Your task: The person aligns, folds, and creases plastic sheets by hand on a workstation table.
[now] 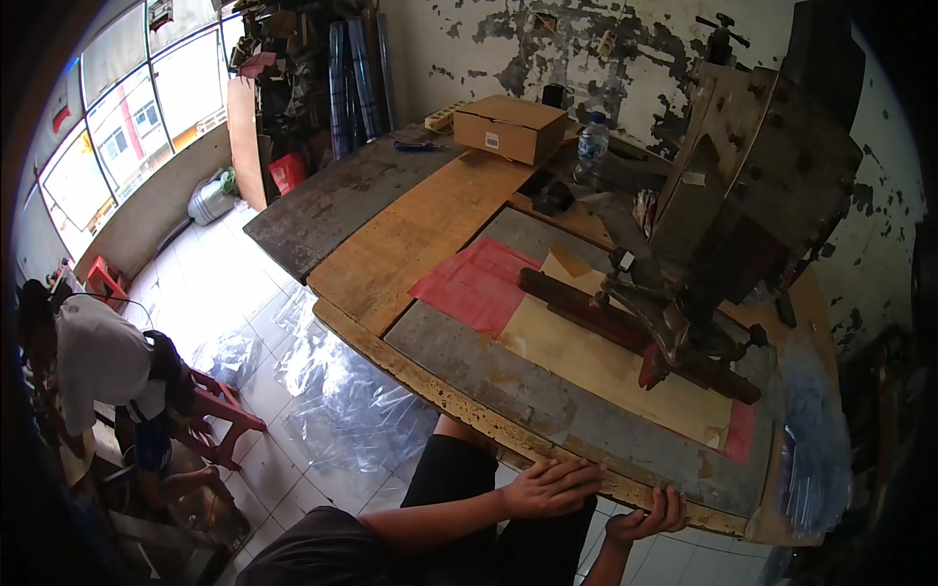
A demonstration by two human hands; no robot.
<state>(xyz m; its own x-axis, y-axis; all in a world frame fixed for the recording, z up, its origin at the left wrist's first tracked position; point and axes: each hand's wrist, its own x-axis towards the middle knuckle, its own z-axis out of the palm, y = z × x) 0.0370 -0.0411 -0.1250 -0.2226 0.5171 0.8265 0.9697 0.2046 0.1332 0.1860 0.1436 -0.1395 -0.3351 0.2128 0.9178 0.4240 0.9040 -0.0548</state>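
My left hand (555, 487) rests at the worn front edge of the table (469, 410), its fingers lying flat and pointing right, with nothing in it. To its right, my right hand (649, 518) is at the same edge with its palm turned up and fingers curled at the rim; whether they hold anything cannot be made out. Beyond the hands, a yellowish sheet (586, 361) lies on the grey tabletop, with a red sheet (481, 283) at its left end. A dark bar (586, 317) of the large machine (733, 186) is over the yellowish sheet.
A cardboard box (510, 129) and a water bottle (592, 146) stand at the back. Clear plastic (816, 449) lies at the right end; more plastic (342, 400) covers the floor. At left, another person (107, 352) sits on a red stool (223, 415).
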